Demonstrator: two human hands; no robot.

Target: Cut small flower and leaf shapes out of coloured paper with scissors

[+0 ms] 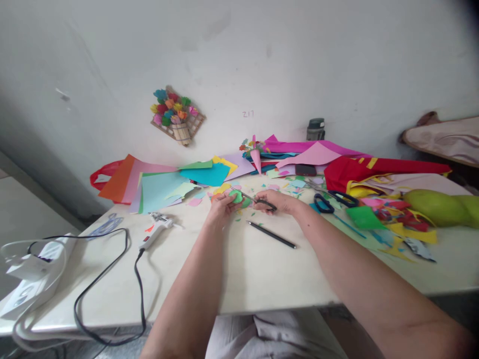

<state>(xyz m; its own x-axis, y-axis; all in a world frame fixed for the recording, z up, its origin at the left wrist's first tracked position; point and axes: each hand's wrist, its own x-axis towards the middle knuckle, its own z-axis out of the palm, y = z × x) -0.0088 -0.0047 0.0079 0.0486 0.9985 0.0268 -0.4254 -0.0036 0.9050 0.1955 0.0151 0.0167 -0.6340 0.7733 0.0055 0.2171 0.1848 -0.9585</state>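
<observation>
My left hand (222, 206) pinches a small piece of green paper (236, 196) above the middle of the table. In my right hand (276, 200) is a pair of scissors (268, 204) with dark handles, its blades pointing left at the green paper. Whether the blades touch the paper I cannot tell. Around and behind both hands lie many small coloured paper scraps (274, 188). A black pen (271, 235) rests on the table just in front of my right hand.
A white glue gun (156, 232) with a black cord lies left, near a white power strip (35, 279). Coloured paper sheets (159, 192) spread behind it. Larger scissors (339, 198), a red cloth (359, 172) and a green pouch-like thing (434, 207) lie right. A dark bottle (316, 129) stands by the wall.
</observation>
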